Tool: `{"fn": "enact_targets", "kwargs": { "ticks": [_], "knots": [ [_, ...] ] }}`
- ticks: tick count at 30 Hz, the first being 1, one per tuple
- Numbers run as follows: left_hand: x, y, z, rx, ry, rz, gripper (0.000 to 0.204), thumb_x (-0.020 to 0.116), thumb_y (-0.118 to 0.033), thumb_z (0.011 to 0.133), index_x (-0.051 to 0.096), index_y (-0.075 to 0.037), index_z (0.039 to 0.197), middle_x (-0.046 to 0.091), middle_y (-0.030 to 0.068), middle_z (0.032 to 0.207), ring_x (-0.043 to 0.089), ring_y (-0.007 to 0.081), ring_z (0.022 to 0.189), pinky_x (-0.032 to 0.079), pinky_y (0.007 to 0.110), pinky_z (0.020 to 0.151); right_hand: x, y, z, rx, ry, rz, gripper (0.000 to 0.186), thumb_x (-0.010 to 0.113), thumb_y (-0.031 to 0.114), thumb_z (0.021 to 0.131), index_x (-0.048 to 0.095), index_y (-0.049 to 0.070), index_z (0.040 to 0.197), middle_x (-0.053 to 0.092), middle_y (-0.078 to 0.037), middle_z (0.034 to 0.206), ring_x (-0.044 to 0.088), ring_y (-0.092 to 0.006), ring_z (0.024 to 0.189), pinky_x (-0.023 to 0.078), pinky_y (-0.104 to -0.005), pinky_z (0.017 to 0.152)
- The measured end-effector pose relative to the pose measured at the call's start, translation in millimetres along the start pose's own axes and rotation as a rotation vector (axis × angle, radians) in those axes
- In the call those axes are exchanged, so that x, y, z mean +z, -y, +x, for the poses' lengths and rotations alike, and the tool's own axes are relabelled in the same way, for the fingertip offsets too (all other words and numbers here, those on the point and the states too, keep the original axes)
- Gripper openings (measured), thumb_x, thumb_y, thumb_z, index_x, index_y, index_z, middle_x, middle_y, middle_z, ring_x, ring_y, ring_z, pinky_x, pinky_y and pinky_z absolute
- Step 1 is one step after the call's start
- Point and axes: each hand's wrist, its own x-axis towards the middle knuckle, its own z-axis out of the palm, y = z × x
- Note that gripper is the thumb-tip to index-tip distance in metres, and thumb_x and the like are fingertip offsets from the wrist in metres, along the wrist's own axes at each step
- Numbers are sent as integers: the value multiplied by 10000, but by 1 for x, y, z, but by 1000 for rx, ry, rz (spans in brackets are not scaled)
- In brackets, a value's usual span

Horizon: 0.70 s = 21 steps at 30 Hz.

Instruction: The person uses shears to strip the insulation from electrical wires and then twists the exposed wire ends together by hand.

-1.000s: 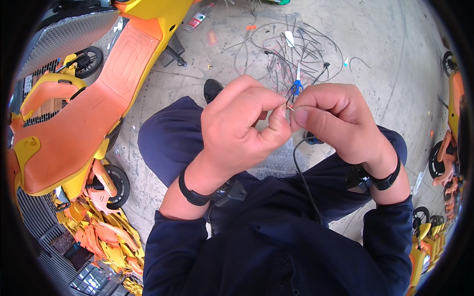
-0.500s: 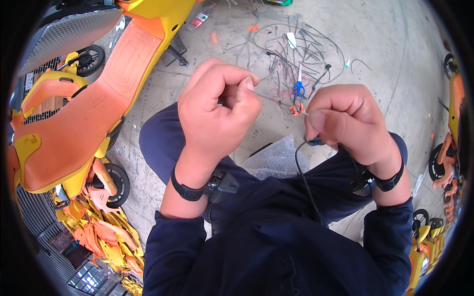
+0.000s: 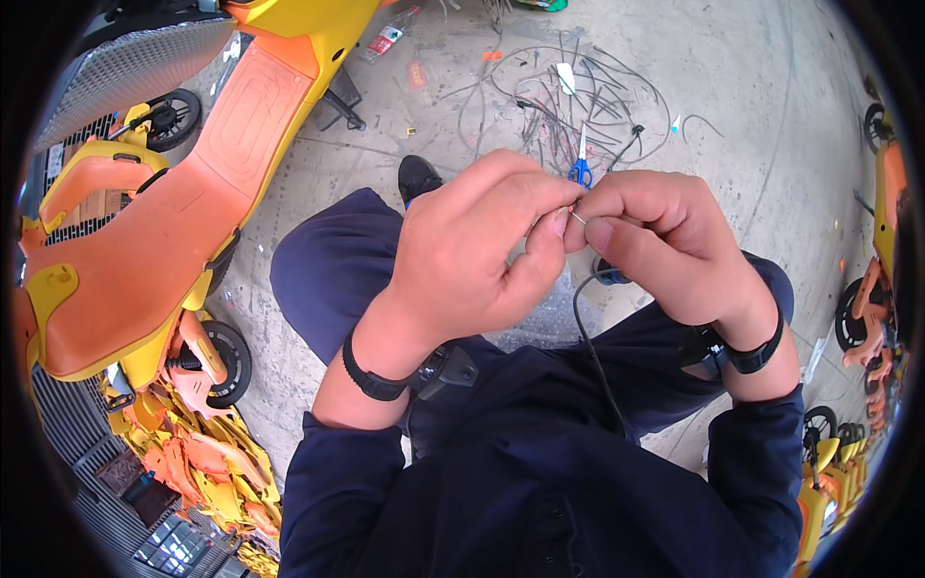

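Before my lap, my two hands meet fingertip to fingertip. Between them shows a short, thin, pale wire (image 3: 578, 219). My left hand (image 3: 472, 246) is closed in a pinch at one end of it, and my right hand (image 3: 665, 241) pinches the other side with thumb and curled forefinger. A dark cable (image 3: 590, 337) curves from under my right hand down to my lap; its upper end is hidden. Just beyond the fingertips, blue-handled scissors (image 3: 581, 171) lie on the floor, their handles partly covered by my hands.
Cut dark wires (image 3: 597, 96) lie tangled on the concrete floor ahead. A yellow-and-orange scooter body (image 3: 164, 250) stands at my left, above a heap of yellow and orange panels (image 3: 207, 462). A plastic bottle (image 3: 390, 37) lies far ahead. More scooters (image 3: 853, 318) line the right side.
My left hand has moved right, from well apart to touching my right fingertips. My right hand has shifted slightly left. The orange piece below the scissors is now hidden behind my hands.
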Motion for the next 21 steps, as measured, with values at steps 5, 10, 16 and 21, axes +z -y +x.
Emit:
{"fn": "enact_targets", "kwargs": {
  "ticks": [5,10,16,21],
  "knots": [
    [-7,-6,-1,-20,21,80,142,631,43,768,653,11,904,617,102,839,543,112,577,441,226,502,1,-15,2,-177,-70,-216,132,495,23,884,618,-1,846,554,-11,665,460,-53,586,389,-232,529],
    [-5,-2,-3,-42,126,58,112,636,22,769,631,4,879,609,101,828,564,146,585,452,243,511,0,-21,7,-323,-123,-327,115,493,23,855,599,-4,820,549,-45,625,487,-107,536,401,-260,499],
    [3,3,-5,21,101,147,162,648,-67,725,618,-62,884,575,50,802,590,227,601,472,307,502,4,-23,7,-337,-178,-420,66,521,20,811,583,3,794,533,-88,596,506,-189,487,418,-302,473],
    [4,3,-6,49,115,240,171,653,-67,703,607,-59,868,567,50,798,593,223,614,473,306,516,4,-16,4,-279,-150,-563,52,533,7,795,585,6,797,541,-72,600,509,-196,480,405,-301,459]
  ]
}}
